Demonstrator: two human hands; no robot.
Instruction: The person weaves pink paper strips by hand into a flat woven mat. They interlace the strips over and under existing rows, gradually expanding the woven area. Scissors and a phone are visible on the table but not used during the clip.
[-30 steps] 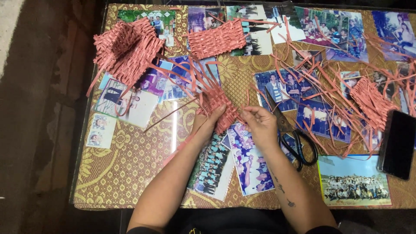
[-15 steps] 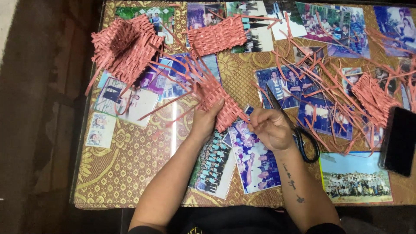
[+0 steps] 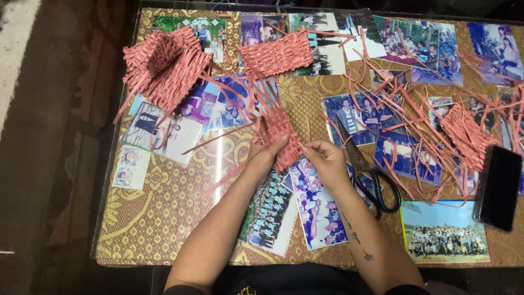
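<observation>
Both hands meet at a small pink woven mat (image 3: pixel 281 136) near the middle of the table (image 3: pixel 164 218). The left hand (image 3: pixel 267 155) presses flat against the mat's near-left edge, fingers together. The right hand (image 3: pixel 325 161) pinches a strip at its right edge. Scissors (image 3: pixel 365 175) lie just right of that hand, a phone (image 3: pixel 498 187) farther right. A woven basket (image 3: pixel 161 65) sits far left, loose strips (image 3: pixel 415 114) scattered right.
</observation>
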